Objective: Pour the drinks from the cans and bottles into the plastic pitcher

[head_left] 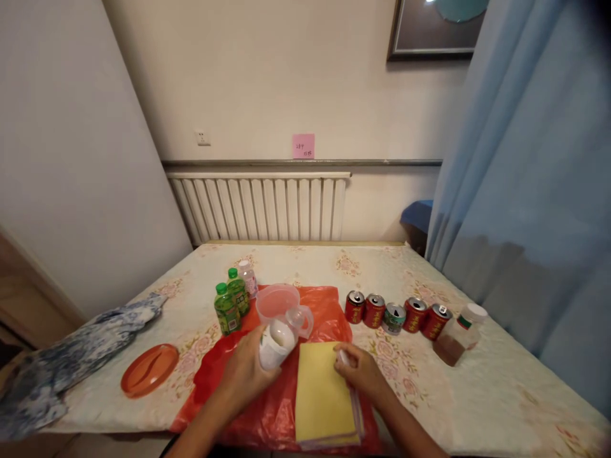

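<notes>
Fingers [248, 356] grip small white bottle [274, 343], tilted.

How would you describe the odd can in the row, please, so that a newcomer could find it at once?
Start at the red plastic sheet in the middle of the table. Just to its right stands a row of five opened drink cans. The middle can is the one: it alone is green and white, while the two on either side of it are red.
</notes>
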{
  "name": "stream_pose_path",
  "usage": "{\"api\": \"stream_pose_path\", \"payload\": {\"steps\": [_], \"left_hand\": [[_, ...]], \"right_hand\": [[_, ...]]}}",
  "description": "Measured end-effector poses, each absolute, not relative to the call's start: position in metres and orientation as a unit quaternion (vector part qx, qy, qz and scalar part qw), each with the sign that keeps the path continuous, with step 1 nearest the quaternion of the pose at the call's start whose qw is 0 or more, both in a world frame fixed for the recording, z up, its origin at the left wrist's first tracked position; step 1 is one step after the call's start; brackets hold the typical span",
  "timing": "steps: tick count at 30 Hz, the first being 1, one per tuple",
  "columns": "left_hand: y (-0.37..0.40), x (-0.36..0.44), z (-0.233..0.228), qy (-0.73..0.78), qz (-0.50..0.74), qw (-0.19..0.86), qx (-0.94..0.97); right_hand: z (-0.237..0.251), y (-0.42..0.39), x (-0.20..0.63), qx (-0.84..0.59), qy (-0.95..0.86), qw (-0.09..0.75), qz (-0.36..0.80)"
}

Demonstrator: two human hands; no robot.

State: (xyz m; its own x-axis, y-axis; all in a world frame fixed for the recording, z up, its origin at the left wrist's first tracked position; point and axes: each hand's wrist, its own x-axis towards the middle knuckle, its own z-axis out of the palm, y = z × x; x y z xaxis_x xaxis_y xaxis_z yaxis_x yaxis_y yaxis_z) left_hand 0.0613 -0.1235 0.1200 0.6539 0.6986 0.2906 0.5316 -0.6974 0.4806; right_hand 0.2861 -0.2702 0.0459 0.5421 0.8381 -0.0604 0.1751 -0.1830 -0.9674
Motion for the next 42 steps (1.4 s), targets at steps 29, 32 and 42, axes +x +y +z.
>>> {"api": "stream_pose_path", "payload": {"steps": [29, 32, 42], "left_hand": [[-0.047, 0.044, 0.220, 0.335, 0.040, -0.288, 0.896], [-0.050, 0.050, 0.229, 0.323, 0.041, -0.298, 0.897], [-0.060, 0.070, 0.244, 0.260, 0.044, -0.372, 0.890]], "right_hand": [[-0.063, -0.267, 0.259, -0.647, -0.290, 0.594, 0.381], [-0.064, -0.266, 0.259, -0.645, -0.284, 0.597, 0.384], [-0.073, -0.266, 0.262, -0.638, -0.273, 0.608, 0.387]]}}
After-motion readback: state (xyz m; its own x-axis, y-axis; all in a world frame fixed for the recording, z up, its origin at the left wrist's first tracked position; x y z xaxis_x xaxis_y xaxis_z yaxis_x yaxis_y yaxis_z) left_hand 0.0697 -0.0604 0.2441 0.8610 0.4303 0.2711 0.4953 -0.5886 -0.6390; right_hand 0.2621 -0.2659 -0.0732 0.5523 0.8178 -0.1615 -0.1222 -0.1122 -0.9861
